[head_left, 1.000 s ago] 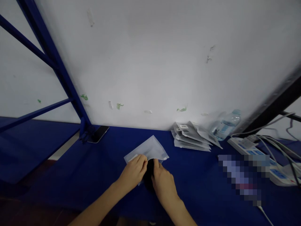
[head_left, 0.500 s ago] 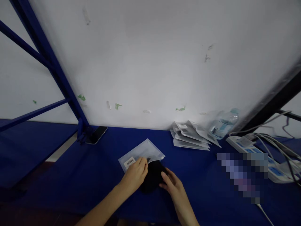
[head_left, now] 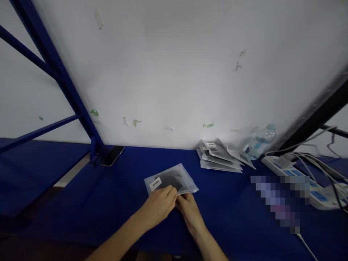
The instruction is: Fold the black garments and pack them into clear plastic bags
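Both your hands pinch the near edge of the clear pouch [head_left: 171, 180], flat on the blue worktop [head_left: 223, 203]: left hand [head_left: 160, 203] and right hand [head_left: 188, 207] each have their grip pressed together on it, with a dark item inside.

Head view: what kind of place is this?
Probably a packing bench in a small workshop or stockroom. Both hands, left hand and right hand, pinch a clear pouch on a blue tabletop; a stack of filled pouches and a power strip sit nearby.
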